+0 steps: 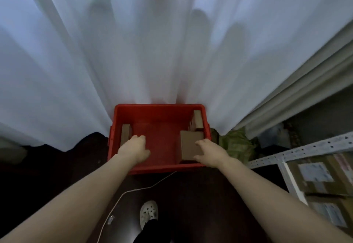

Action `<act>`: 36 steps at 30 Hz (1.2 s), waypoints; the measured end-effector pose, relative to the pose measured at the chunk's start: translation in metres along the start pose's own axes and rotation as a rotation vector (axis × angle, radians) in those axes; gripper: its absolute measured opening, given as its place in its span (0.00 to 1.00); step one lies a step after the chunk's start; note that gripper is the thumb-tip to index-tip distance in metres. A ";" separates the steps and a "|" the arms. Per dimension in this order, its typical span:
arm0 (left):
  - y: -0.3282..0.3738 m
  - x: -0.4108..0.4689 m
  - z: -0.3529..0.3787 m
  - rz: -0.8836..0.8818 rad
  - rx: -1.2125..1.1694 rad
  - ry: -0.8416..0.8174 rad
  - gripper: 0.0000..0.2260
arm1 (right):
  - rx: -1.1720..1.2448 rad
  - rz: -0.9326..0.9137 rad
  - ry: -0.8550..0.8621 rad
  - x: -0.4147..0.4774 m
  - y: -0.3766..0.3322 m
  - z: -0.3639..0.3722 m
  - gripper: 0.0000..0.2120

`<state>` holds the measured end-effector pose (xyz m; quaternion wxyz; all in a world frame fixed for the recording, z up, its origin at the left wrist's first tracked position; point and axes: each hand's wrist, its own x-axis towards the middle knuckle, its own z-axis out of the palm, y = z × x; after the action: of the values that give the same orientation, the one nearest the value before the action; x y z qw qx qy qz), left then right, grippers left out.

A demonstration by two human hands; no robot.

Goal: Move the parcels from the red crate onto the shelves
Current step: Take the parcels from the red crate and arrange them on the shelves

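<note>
no legible text, labels (315,172) on shelved boxes (342,177) too blurred

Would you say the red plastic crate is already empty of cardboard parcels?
No, the red plastic crate holds brown cardboard parcels along both side walls.
</note>
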<state>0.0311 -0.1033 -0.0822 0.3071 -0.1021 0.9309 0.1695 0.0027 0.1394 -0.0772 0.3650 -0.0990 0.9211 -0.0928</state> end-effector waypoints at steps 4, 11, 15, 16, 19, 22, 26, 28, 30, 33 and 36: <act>-0.007 0.048 0.018 -0.015 -0.026 -0.061 0.25 | 0.138 0.143 -0.031 0.062 0.016 0.023 0.26; 0.028 0.133 0.084 -0.017 -0.174 -0.179 0.25 | 0.408 0.351 -0.036 0.172 0.073 0.064 0.17; 0.054 0.185 0.125 -0.048 -0.307 -0.236 0.26 | 0.501 0.430 -0.051 0.225 0.105 0.097 0.18; 0.061 0.196 0.135 -0.058 -0.346 -0.247 0.25 | 0.515 0.456 -0.046 0.232 0.108 0.102 0.19; 0.081 0.221 0.157 -0.092 -0.465 -0.300 0.23 | 0.557 0.512 -0.039 0.248 0.115 0.116 0.24; 0.089 0.242 0.180 -0.156 -0.565 -0.362 0.29 | 0.593 0.546 -0.041 0.257 0.116 0.127 0.31; 0.080 0.259 0.201 -0.266 -0.705 -0.389 0.31 | 0.564 0.597 -0.031 0.264 0.110 0.129 0.31; 0.074 0.259 0.201 -0.320 -0.794 -0.321 0.25 | 0.601 0.586 -0.032 0.264 0.106 0.126 0.26; 0.068 0.254 0.194 -0.397 -0.871 -0.250 0.21 | 0.637 0.541 -0.018 0.259 0.099 0.122 0.26; 0.063 0.232 0.165 -0.486 -0.996 -0.157 0.11 | 0.766 0.460 0.010 0.238 0.083 0.106 0.36; 0.068 0.200 0.122 -0.513 -1.055 -0.037 0.23 | 0.804 0.347 0.053 0.206 0.062 0.074 0.40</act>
<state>-0.0818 -0.0122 -0.2784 0.2622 -0.4603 0.6607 0.5319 -0.1007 0.1404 -0.2798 0.3607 0.2094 0.8239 -0.3837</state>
